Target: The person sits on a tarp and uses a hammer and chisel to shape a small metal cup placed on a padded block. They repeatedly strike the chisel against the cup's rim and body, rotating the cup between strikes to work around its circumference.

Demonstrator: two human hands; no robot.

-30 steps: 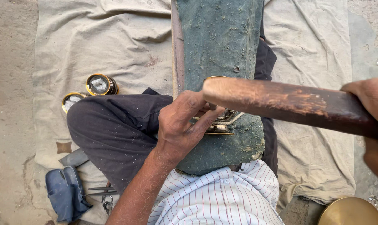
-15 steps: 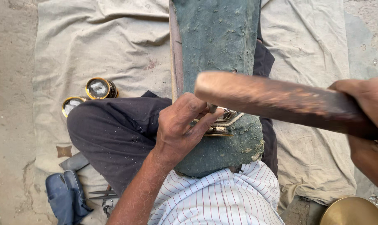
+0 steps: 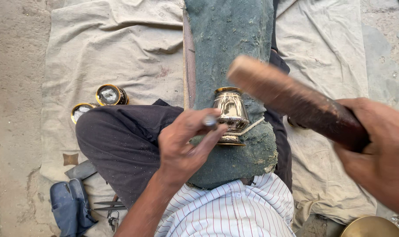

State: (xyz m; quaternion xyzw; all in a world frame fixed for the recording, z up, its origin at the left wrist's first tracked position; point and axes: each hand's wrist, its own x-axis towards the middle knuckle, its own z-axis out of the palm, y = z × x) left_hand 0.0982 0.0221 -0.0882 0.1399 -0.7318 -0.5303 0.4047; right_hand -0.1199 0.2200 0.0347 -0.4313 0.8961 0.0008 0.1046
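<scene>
A small shiny brass pot (image 3: pixel 231 115) lies on a green cloth-covered block (image 3: pixel 229 52) that rests over my lap. My left hand (image 3: pixel 184 145) holds a thin metal punch (image 3: pixel 209 121) with its tip beside the pot's left side. My right hand (image 3: pixel 379 153) grips a thick wooden mallet (image 3: pixel 291 100), raised and blurred above the pot's right side. A cord (image 3: pixel 252 126) runs across the block next to the pot.
Two round brass pieces (image 3: pixel 110 95) (image 3: pixel 80 110) sit on the beige sheet (image 3: pixel 120 48) to the left of my knee. Blue sandals (image 3: pixel 70 208) and small metal tools (image 3: pixel 107 206) lie at lower left. A brass bowl (image 3: pixel 371 227) is at the lower right corner.
The mallet has swung up and away to the right, uncovering the brass pot. My left hand has shifted down and left, the punch now showing in its fingers.
</scene>
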